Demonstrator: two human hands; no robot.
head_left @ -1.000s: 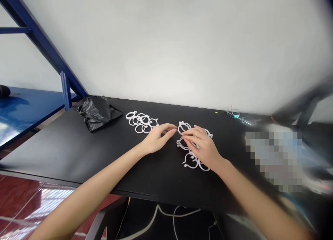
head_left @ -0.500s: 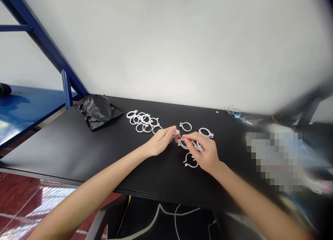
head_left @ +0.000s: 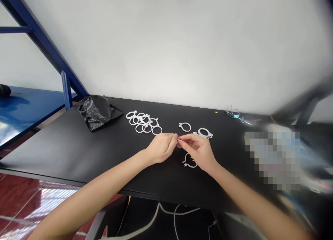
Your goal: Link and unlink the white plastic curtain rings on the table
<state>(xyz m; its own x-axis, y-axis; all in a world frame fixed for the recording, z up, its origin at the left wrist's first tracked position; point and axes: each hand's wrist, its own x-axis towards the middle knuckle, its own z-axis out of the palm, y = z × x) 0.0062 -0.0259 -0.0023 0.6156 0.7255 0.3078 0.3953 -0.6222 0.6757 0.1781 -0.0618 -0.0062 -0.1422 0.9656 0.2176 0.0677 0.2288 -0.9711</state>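
Note:
My left hand (head_left: 161, 148) is closed, its thumb and fingers pinching a white plastic curtain ring (head_left: 177, 142), of which only a small bit shows. Meeting it from the right, my right hand (head_left: 199, 150) is closed as well, fingertips pressed on the same small white piece. The rest of that piece is hidden by the fingers. Just below the right hand lies an opened white ring (head_left: 191, 166) with a gap in its loop. Behind the hands rest a single ring (head_left: 185, 130) and another ring (head_left: 205, 129) touching others partly hidden.
Several white rings (head_left: 156, 134) lie in an overlapping group left of the hands on the black table (head_left: 117, 135). A crumpled black plastic bag (head_left: 97, 111) sits at the back left. Eyeglasses (head_left: 233, 109) are by the wall, and a pixelated item (head_left: 273, 156) is at the right.
My hands have come together, fingertips touching. The ring under the right fingers has left the table area there, and my left hand has turned slightly, its back showing more.

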